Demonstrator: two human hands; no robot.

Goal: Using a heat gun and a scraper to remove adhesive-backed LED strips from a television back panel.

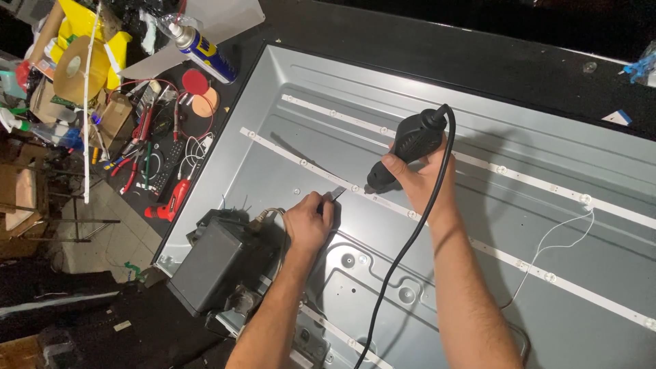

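The rotary tool [408, 147] sits near the centre of the metal panel [519, 225], in the right hand [418, 179]. Its long axis runs from 2 o'clock at the cord end to 8 o'clock at the working nose, and the nose points down onto the middle light strip [311, 166]. The right grip is clamped around the tool's lower body. The black cord [410, 239] leaves the top of the tool, loops over the wrist and trails toward 6 o'clock.

At 9 o'clock of the nose, the left hand [307, 220] pinches a small flat blade [335, 194] against the same strip; that grip is closed on the blade's near end.

Progress, as judged: work on the strip appears under way at one spot. All three strips lie seated on the panel, none visibly lifted, so most of it seems left.

A dark box [212, 263] rests at 8 o'clock on the panel's corner. Further out at 10 o'clock, the table [164, 164] carries a spray can [203, 49], pliers [130, 171] and a tape roll [72, 66].
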